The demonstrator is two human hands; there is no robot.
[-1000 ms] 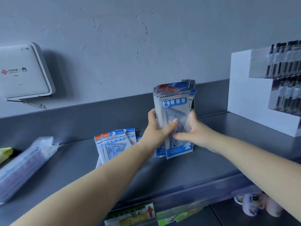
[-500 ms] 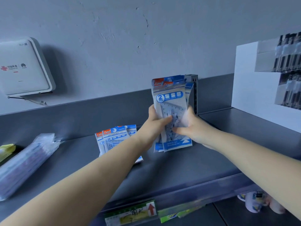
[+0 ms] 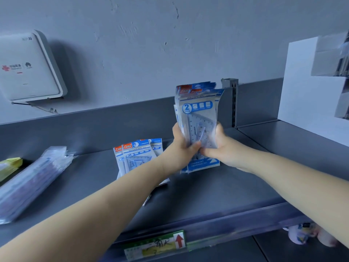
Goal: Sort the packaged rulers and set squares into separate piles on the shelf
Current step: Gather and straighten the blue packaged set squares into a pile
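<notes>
Both hands are gripping one upright stack of set-square packs (image 3: pixel 198 118) above the shelf (image 3: pixel 217 186): the left hand (image 3: pixel 181 148) is curling round its left edge, the right hand (image 3: pixel 219 148) round its right. The stack's long axis is running vertically, its bottom edge just over the shelf. A lying pile of set-square packs (image 3: pixel 136 157) is sitting just left of the left hand, the nearer one. The bundle of rulers (image 3: pixel 32 180) is lying well further left. Labels are reading "GEOMETRIC" and "2 PCS".

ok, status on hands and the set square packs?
Left hand and right hand both grip upright stack of set square packs. Second pile flat on shelf. Nothing blocking.
</notes>
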